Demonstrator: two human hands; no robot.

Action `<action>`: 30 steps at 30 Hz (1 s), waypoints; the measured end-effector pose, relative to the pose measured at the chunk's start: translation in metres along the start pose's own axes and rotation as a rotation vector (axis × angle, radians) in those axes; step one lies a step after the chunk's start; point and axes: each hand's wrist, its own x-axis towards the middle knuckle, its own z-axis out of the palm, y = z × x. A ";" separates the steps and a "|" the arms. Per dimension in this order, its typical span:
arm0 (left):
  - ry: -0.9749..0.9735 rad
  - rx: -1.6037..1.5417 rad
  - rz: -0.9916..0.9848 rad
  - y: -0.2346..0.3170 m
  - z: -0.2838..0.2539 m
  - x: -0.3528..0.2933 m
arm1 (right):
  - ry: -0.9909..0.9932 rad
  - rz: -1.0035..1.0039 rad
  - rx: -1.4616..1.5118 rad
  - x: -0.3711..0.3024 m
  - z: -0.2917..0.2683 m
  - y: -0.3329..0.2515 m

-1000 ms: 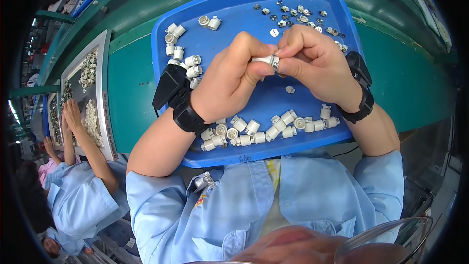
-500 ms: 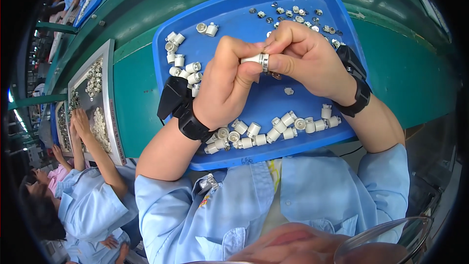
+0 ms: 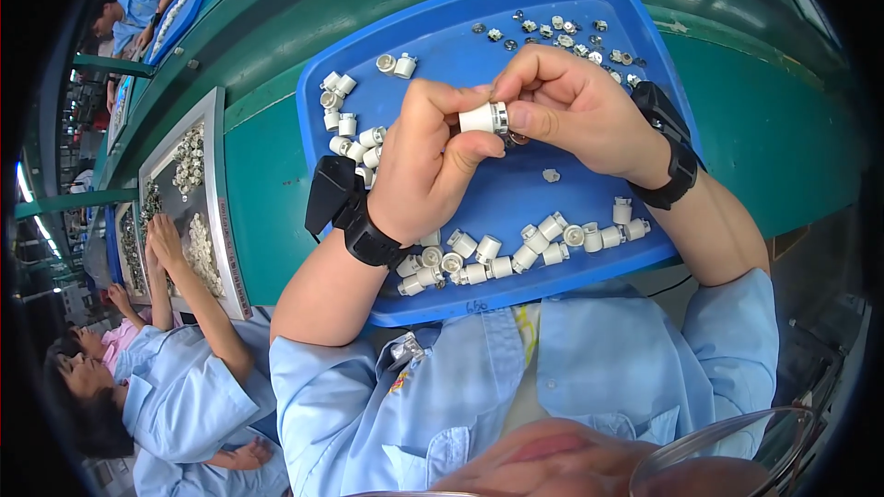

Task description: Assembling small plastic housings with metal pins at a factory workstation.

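Note:
Above the middle of a blue tray (image 3: pixel 516 290), a white cylindrical socket (image 3: pixel 477 119) with a metal-ringed end lies sideways between my hands. My left hand (image 3: pixel 428 152) is closed on its plain white end, thumb below and forefinger above. The right hand (image 3: pixel 580 115) is closed at the metal end, thumb and fingertips against it; whether a small part is also pinched there cannot be seen. Just under the fingers, a small reddish-brown piece is partly hidden. A small whitish part (image 3: pixel 551 175) lies alone on the tray below my right hand.
Similar white sockets (image 3: pixel 534 239) line the tray's near side, with more (image 3: pixel 345 122) along its left. Small metal and white parts (image 3: pixel 566 29) are scattered at the far right. Left of the tray, a co-worker's hands (image 3: pixel 164 241) reach over a metal-framed tray (image 3: pixel 221 212) of small parts.
My left thumb has shifted down, so more of the white socket shows between the fingers. Both hands stay over the tray. The whole view has shifted slightly.

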 end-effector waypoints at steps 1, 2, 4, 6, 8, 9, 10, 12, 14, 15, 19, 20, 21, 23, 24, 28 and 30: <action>-0.005 0.026 0.002 -0.001 -0.001 0.000 | 0.001 0.012 0.003 0.000 0.000 0.000; -0.009 0.051 0.005 -0.002 -0.001 -0.001 | 0.002 0.011 0.003 0.000 0.000 0.001; -0.024 0.054 -0.001 -0.005 -0.002 -0.003 | 0.009 -0.038 -0.002 0.000 0.001 0.005; -0.051 0.059 -0.014 -0.007 -0.003 -0.004 | 0.013 -0.063 -0.004 -0.001 0.002 0.006; -0.023 -0.019 -0.033 -0.004 0.001 -0.002 | 0.025 -0.094 -0.032 -0.001 0.003 0.005; 0.007 -0.096 -0.052 -0.002 0.004 -0.001 | 0.031 -0.109 -0.046 -0.001 0.003 0.005; 0.036 -0.174 -0.071 -0.001 0.005 0.000 | 0.034 -0.109 -0.044 -0.001 0.002 0.004; 0.016 -0.193 -0.086 -0.001 0.002 0.001 | 0.047 -0.064 -0.041 0.000 -0.001 -0.002; -0.025 -0.235 -0.114 0.000 -0.001 0.001 | 0.062 -0.041 -0.036 -0.001 -0.003 -0.003; -0.030 -0.236 -0.119 0.000 -0.002 0.000 | 0.039 -0.019 -0.035 -0.001 -0.005 -0.003; -0.111 -0.067 -0.096 0.000 -0.004 -0.003 | -0.021 0.041 -0.062 -0.003 -0.008 -0.002; -0.121 0.045 -0.037 0.001 -0.004 -0.005 | -0.040 0.058 -0.094 -0.003 -0.008 -0.002; -0.132 0.158 0.023 0.002 -0.003 -0.006 | -0.059 0.074 -0.126 -0.003 -0.008 -0.002; -0.144 0.268 0.078 0.005 0.000 -0.008 | -0.085 0.053 -0.214 -0.004 -0.009 -0.008; -0.139 0.301 0.075 0.007 0.002 -0.008 | -0.113 0.030 -0.305 -0.005 -0.010 -0.011; -0.122 0.402 0.078 0.010 0.006 -0.007 | -0.128 0.049 -0.397 -0.004 -0.012 -0.007; -0.102 0.476 0.105 0.011 0.006 -0.005 | -0.122 0.065 -0.401 -0.003 -0.012 -0.007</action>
